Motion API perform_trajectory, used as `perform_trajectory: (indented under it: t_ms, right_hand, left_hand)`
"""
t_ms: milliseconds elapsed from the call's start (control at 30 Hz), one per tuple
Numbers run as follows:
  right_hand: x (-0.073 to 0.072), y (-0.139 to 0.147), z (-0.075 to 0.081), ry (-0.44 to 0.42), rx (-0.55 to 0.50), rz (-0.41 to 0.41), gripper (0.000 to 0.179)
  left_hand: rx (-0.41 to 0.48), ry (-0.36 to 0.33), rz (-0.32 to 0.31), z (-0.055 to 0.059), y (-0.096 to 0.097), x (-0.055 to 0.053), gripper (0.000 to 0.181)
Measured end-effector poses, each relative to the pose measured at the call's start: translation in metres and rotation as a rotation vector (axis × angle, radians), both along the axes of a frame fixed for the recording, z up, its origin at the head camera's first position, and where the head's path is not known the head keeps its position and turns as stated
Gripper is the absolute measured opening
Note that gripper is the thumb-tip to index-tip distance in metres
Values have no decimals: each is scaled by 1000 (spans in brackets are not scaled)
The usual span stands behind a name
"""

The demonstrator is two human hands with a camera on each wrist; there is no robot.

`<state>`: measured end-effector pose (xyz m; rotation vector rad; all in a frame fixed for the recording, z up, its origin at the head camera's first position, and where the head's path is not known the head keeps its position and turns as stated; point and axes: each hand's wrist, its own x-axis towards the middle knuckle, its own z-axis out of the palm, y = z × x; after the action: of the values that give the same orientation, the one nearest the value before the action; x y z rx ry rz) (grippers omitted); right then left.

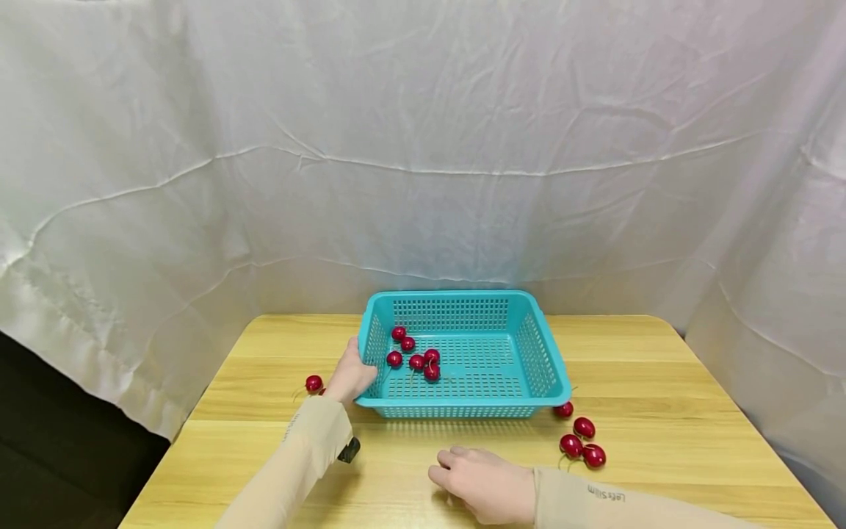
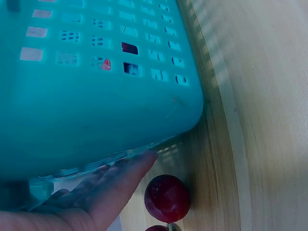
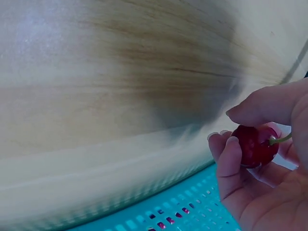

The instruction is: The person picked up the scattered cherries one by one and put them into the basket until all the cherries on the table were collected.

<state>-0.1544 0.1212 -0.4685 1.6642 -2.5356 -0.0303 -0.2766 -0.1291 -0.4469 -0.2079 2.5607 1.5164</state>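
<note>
A turquoise plastic basket (image 1: 465,402) with slotted walls stands on the wooden table. Several red cherries (image 1: 416,361) lie in its left half. At the basket's left end, my left hand (image 1: 350,375) grips the wall, thumb over the rim and fingers outside. The left wrist view shows those fingers (image 2: 118,185) along the outer wall, beside a cherry (image 2: 167,198) on the table. In front of the basket is my right hand (image 1: 485,485). Its fingers (image 3: 230,166) curl round one cherry (image 3: 255,146) with a green stem, which is hidden in the head view.
To the right of the basket, several cherries (image 1: 571,446) rest on the table (image 1: 661,411), one close under the basket's corner. Left of my left hand lies another cherry (image 1: 313,383), with one partly hidden beside it. A pale cloth (image 1: 463,184) hangs behind the table.
</note>
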Motion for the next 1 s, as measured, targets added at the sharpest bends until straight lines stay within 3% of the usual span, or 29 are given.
perform_trajectory:
  t_ms: [233, 433, 600, 1000]
  right_hand:
    - [-1, 2, 9, -78, -61, -33, 24]
    - [-1, 6, 29, -160, -160, -29, 24]
    - [-2, 8, 51, -312, -235, -49, 23]
    - [-16, 18, 95, -613, -557, -97, 19]
  left_hand:
    - [2, 0, 0, 0, 1, 0, 70]
    - [2, -3, 0, 1, 1, 0, 73]
    - [5, -3, 5, 2, 1, 0, 75]
    - [9, 5, -4, 0, 0, 0, 72]
